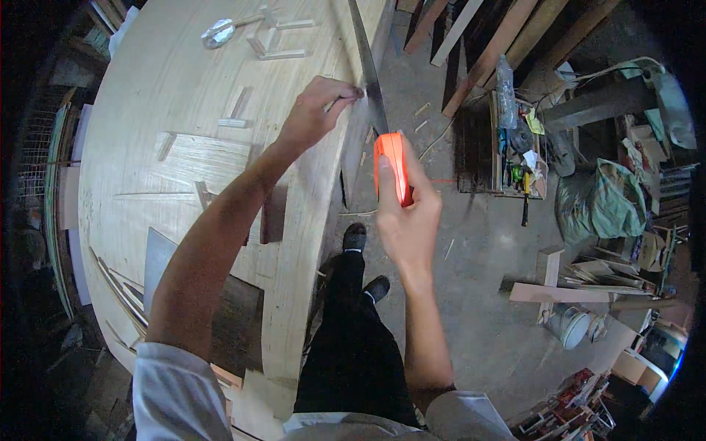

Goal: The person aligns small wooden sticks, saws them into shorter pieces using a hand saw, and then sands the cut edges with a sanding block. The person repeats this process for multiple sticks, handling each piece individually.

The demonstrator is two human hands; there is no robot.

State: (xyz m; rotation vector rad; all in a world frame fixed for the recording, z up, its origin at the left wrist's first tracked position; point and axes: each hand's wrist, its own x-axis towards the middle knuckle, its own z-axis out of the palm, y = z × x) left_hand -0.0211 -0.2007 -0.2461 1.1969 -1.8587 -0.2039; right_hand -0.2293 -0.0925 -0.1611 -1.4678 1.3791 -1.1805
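My right hand (413, 217) is wrapped round the orange handle of a handsaw (395, 165), just off the right edge of the wooden workbench (305, 198). From the handle the long grey blade runs away from me along that edge. Close to the blade, my left hand (315, 110) is closed in a pinch at the bench edge. Whatever its fingertips press or hold is too small to make out.
Thin wooden strips (283, 55), a foil-like lump (218, 33) and a flat board (202, 158) lie on the bench. On the floor to the right stand a toolbox (507, 147), a green sack (603, 202) and a white bucket (573, 328). Timber planks lean at the far right.
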